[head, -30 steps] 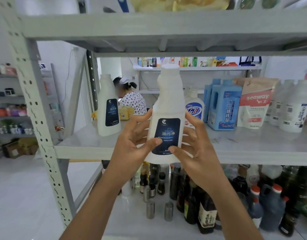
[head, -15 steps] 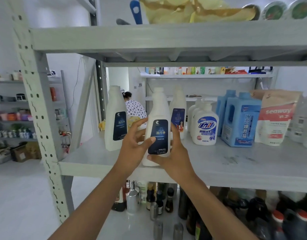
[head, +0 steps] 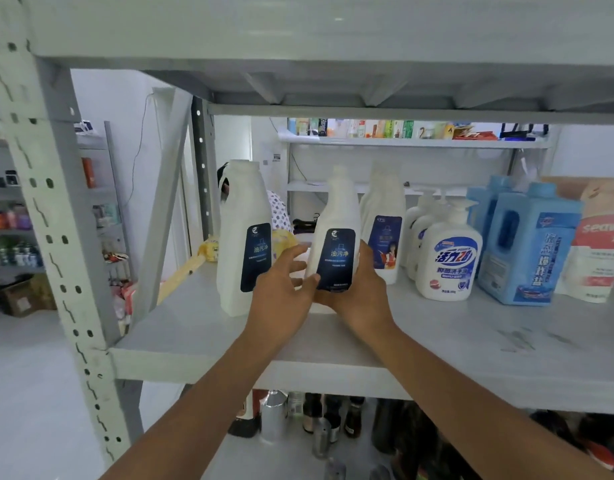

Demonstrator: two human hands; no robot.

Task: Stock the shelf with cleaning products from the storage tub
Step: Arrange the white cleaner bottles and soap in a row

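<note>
The right hand (head: 354, 292) gripped and the left hand (head: 281, 299) lay spread against the white plastic dark-labelled bottle (head: 336, 244) — best set flat, label outward, just right of its matching white twin (head: 243, 237).

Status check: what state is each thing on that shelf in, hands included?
Middle white bottle: upright, label forward, base hidden behind hands.
Right hand: grips that bottle low on its right side.
Left hand: fingers spread, thumb against that bottle.
Left white bottle: standing on the shelf, untouched.
Pump soap bottle: upright, untouched.
Blue jug: upright.
</note>
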